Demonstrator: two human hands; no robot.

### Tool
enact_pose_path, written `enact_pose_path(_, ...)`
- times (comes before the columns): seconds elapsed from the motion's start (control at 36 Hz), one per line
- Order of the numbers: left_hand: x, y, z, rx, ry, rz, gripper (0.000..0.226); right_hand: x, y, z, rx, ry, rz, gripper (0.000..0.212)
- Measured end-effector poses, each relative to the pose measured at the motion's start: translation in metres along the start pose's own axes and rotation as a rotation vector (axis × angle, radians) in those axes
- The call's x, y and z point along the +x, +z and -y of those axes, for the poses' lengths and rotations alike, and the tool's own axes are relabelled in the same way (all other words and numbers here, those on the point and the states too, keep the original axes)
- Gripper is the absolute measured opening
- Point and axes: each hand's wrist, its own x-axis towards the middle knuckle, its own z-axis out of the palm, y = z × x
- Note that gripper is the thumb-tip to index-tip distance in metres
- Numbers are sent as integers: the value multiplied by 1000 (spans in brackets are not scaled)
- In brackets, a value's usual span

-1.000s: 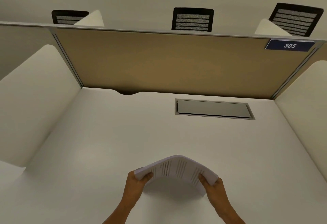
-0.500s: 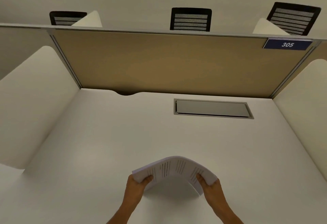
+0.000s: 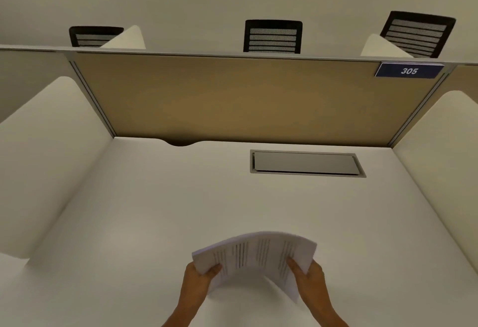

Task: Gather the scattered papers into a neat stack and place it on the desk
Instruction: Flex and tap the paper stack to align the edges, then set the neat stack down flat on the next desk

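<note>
A stack of white papers with printed text lines is held above the white desk, near its front edge. The stack arches upward in the middle. My left hand grips its left end, thumb on top. My right hand grips its right end, thumb on top too. The stack's lower right corner hangs down toward the desk. No loose sheets show elsewhere on the desk.
A grey cable hatch is set into the desk at the back right. A tan partition with a blue "305" sign closes the back. White curved side panels flank the desk. Three black chairs stand beyond.
The paper stack has flattened a little, its arch less steep, and has tilted with the right end higher. Both hands keep their grip at about the same spot.
</note>
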Motion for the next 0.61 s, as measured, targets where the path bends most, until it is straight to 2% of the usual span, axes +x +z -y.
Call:
enact_pose_path(0.17,8,-13,-14,-48,3,75,17,18,-22,42,-156,-177,147,19)
enact_pose_path(0.31,25,-37,-41,-169,17,102,24,31,-39,88,-241,-246,329,7)
enact_pose_path(0.39,35,-56,-73,-71,5,281,31,35,-47,122,-308,-216,448,15)
enact_pose_path(0.5,42,-73,-115,208,1,620,35,37,-54,164,-379,-200,591,23)
enact_pose_path(0.61,30,-58,-140,331,50,791,37,36,-50,192,-481,-203,659,28)
